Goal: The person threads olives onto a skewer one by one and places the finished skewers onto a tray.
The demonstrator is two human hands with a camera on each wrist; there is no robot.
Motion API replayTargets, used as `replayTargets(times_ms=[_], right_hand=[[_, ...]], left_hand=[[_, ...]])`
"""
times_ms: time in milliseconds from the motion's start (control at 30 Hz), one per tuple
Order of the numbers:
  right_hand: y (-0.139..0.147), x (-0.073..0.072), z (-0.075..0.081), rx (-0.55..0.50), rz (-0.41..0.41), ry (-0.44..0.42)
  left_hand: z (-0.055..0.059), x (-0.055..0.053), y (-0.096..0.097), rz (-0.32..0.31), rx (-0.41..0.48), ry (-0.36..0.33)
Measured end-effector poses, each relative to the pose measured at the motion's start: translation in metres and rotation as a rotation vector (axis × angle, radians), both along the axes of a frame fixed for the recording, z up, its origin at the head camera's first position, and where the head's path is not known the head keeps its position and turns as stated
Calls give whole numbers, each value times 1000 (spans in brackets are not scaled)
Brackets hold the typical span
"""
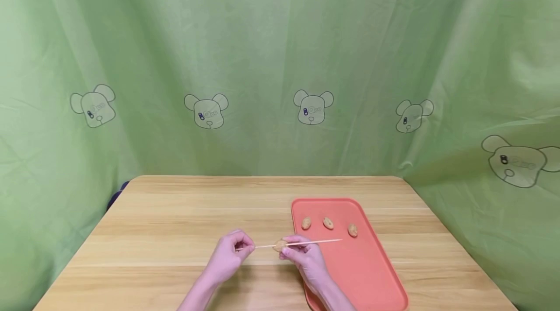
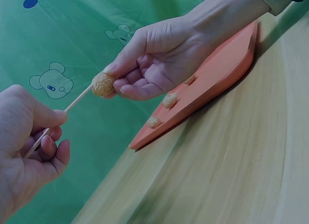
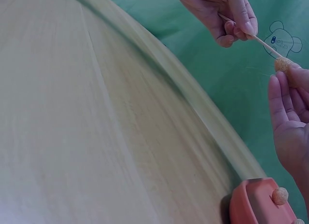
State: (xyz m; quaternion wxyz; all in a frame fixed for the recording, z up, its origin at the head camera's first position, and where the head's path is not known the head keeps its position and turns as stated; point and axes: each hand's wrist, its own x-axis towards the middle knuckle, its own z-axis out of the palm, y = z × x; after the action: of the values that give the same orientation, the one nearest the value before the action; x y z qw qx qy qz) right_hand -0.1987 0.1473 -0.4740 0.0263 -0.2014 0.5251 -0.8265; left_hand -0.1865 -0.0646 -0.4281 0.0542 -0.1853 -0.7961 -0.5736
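A thin wooden skewer (image 1: pixel 264 246) runs through a tan, wrinkled meatball (image 2: pixel 102 84), its pointed end sticking out to the right over the tray in the head view. My left hand (image 1: pixel 231 251) pinches the skewer near its left end between thumb and fingers. With thumb and fingertips, my right hand (image 1: pixel 308 258) pinches the meatball; its other fingers are partly bent in the left wrist view. Both hands are above the table. On the coral-red tray (image 1: pixel 358 272) lie three more meatballs: one at left (image 1: pixel 306 223), one in the middle (image 1: pixel 328 223) and one at right (image 1: pixel 352 230).
The tray lies on the right part of a light wooden table (image 1: pixel 175 214), below my right forearm. A green curtain (image 1: pixel 258 48) printed with bear heads hangs behind the table and along its sides.
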Motion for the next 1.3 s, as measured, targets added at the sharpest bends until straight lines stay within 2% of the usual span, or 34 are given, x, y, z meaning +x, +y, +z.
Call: replayTargets(times_ms=[133,400,667,833,1000,1300], right_hand=[[-1,-1,-1,5,8,9],[-2,-1,-1,20,7,-14],[-5,-1,0,-10,40,14],[-6,0,-1,4,24,-31],[-7,1,-2,22,5,-71],[-8,2,-3,10,23,-72]], left_hand=[[-15,-8,-1,-20,8,18],[-16,-8,1,-12,-3,-1],[-18,-10,1,-10,5,-23],[-17,-7,1,-19,4,-5],[-20,-8,1,-21,-4,-5],[-22,-10,2,-23,16,-44]])
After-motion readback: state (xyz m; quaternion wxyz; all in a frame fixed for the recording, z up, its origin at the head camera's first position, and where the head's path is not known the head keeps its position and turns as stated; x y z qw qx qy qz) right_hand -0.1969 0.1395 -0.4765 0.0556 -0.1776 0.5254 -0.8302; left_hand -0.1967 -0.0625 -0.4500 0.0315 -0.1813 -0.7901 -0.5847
